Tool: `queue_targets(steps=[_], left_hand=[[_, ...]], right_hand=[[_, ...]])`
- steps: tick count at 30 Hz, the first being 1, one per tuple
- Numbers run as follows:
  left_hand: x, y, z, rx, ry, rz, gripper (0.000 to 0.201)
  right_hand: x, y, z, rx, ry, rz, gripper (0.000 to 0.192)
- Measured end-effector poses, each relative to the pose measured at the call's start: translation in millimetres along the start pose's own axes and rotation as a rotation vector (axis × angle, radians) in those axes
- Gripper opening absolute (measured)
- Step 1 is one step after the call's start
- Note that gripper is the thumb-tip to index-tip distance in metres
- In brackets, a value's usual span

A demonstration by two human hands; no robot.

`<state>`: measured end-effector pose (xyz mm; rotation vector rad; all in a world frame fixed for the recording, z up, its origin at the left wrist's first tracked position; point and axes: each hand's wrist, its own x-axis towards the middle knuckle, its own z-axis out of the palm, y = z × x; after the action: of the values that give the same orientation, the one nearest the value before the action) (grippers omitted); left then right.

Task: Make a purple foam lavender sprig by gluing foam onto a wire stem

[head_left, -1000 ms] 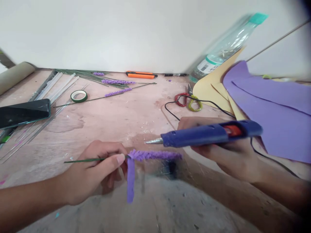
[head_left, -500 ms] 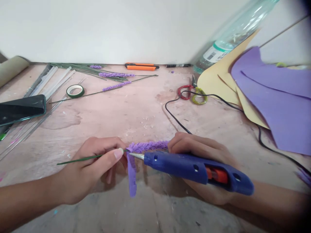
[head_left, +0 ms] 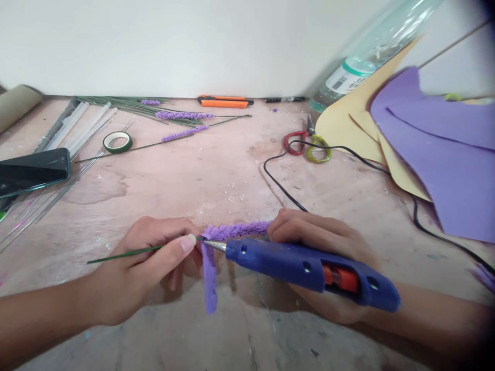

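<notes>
Just now the left hand [head_left: 154, 260] pinches a thin green stem [head_left: 124, 254] beside the base of a purple ruffled spike [head_left: 240, 229], where a flat purple strip [head_left: 209, 288] dangles. The right hand [head_left: 330, 234] is wrapped around a blue plastic glue gun [head_left: 278, 261]; whether its fingers touch the spike's far end I can't tell. A second ago the gun hung clear of the spike; its silver metal nozzle [head_left: 216, 246] has since come to the strip's top, so gluing has probably gone from aiming to applying. Beyond the spike, red-and-yellow-handled scissors [head_left: 310, 129] lie on the pinkish wooden tabletop [head_left: 185, 185].
</notes>
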<state>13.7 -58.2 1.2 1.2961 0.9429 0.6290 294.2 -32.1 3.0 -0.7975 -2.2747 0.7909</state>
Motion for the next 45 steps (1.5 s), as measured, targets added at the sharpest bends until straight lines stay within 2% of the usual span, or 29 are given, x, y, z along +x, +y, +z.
queue_targets(steps=[13, 17, 30, 38, 45], left_hand=[[-0.1, 0.5, 1.6, -0.009, 0.023, -0.021, 0.040], [-0.2, 5.1, 3.1, 0.000, 0.051, -0.036, 0.039], [-0.9, -8.3, 0.2, -0.071, 0.041, -0.008, 0.037], [-0.3, -4.1, -0.7, -0.055, 0.008, -0.009, 0.040], [0.3, -4.7, -0.9, -0.052, 0.017, -0.015, 0.039]], right_hand=[[-0.2, 2.5, 2.7, 0.037, 0.024, 0.003, 0.016], [-0.6, 1.0, 1.5, 0.024, -0.010, 0.037, 0.018], [-3.6, 1.6, -2.0, 0.000, -0.046, -0.015, 0.013], [-6.0, 6.3, -1.3, 0.013, -0.063, -0.046, 0.018], [-2.3, 4.3, 0.4, -0.025, -0.040, -0.062, 0.012]])
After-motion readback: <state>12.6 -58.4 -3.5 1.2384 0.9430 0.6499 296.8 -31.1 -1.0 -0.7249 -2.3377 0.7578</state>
